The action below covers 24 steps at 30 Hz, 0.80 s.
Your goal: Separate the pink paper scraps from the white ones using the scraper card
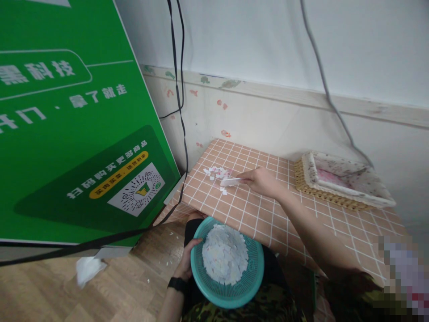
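My left hand point(192, 255), with a dark band on its wrist, grips the left rim of a teal plastic colander point(258, 264) on my lap. Inside it is a heap of small white paper scraps point(225, 254). Over the table, my right hand point(256, 180) is closed on one end of a flat white strip-like tool point(230, 182), whose exact kind I cannot make out. Its free end lies low against the tablecloth. Just beyond it is a small scattered pile of white and pinkish scraps point(214, 172), with a few loose pieces nearer me.
A checked brown tablecloth point(268, 219) covers the table against the wall. A cloth-lined wicker basket point(335, 197) stands at its right. Black cables point(183, 134) hang by a green panel point(83, 147) on the left. A crumpled white bag point(90, 269) lies on the floor.
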Motion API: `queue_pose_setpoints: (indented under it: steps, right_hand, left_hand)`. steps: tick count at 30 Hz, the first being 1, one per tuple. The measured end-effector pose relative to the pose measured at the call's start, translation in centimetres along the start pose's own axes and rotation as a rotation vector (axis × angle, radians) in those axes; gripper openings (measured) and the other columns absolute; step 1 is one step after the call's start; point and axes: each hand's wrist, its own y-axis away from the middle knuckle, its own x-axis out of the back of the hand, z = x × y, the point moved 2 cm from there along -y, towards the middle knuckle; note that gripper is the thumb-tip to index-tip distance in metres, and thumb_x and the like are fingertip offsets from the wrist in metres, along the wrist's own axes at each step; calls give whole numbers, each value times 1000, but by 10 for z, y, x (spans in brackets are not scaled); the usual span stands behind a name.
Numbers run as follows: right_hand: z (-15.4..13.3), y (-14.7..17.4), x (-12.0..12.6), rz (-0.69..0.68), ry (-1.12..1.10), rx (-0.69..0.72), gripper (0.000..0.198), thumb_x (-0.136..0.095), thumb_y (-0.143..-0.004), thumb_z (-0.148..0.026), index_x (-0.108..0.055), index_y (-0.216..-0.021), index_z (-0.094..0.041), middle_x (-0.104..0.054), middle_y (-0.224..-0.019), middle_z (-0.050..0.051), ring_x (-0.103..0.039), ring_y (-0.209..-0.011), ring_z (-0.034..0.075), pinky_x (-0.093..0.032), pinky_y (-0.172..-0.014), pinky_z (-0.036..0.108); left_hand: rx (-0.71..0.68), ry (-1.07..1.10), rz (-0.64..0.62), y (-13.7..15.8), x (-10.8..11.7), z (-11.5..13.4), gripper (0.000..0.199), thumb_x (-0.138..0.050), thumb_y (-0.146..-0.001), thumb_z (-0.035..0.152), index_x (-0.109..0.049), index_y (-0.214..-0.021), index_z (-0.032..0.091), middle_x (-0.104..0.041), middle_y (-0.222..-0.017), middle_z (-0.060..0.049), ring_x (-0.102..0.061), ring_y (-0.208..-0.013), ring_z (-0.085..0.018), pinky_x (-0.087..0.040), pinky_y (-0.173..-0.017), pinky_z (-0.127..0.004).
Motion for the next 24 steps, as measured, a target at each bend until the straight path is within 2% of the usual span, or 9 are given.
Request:
queue_pose_setpoints:
  steps: [3, 7, 12, 16, 19, 24]
  right_hand:
    - [-3, 2, 4, -57, -49, 65, 31, -53, -85, -19, -70, -107, -32, -73, -93, 0, -66, -77, 15, -43, -67, 24]
    - [-6, 8, 8, -46, -86, 60, 30, -51, -86, -20, -70, -107, -32, -73, -90, -1, -65, -75, 14, -41, -66, 23]
    - [-9, 19, 7, -108, -105, 116, 26, -50, -86, -19, -72, -98, -25, -73, -84, 1, -63, -69, 12, -39, -63, 23]
    - [-4, 26, 14, -56, 12, 47, 22, -50, -86, -21, -72, -90, -22, -71, -75, 3, -60, -63, 13, -36, -59, 24]
    - [-7, 29, 14, -20, 37, 17, 25, -48, -87, -21, -71, -95, -21, -70, -72, 4, -59, -60, 13, -35, -57, 24]
    - [-19, 31, -1, -22, 22, 23, 30, -47, -87, -21, -67, -108, -23, -71, -80, 4, -61, -66, 14, -36, -60, 25]
  left_hand:
    - [10, 4, -5, 1, -1, 0, 18, -65, -74, 26, -69, -81, 10, -74, -69, -8, -66, -62, -21, -50, -68, -34]
    - [26, 1, -21, 2, -3, 0, 23, -63, -74, 29, -69, -84, 9, -75, -72, -10, -67, -65, -24, -50, -71, -37]
    - [10, -4, 23, 2, -1, 1, 17, -66, -72, 27, -70, -76, 10, -73, -66, -9, -65, -59, -21, -49, -65, -33]
    - [25, -8, 28, 2, 0, 1, 20, -65, -73, 28, -70, -75, 9, -73, -65, -10, -65, -59, -21, -49, -66, -33]
    - [24, -5, 33, 3, -2, 1, 18, -64, -73, 27, -70, -74, 9, -73, -66, -9, -64, -59, -21, -49, -67, -33]
    - [45, -11, 51, 7, -7, 4, 17, -64, -73, 26, -70, -74, 10, -73, -66, -9, -64, -58, -21, -49, -65, -34]
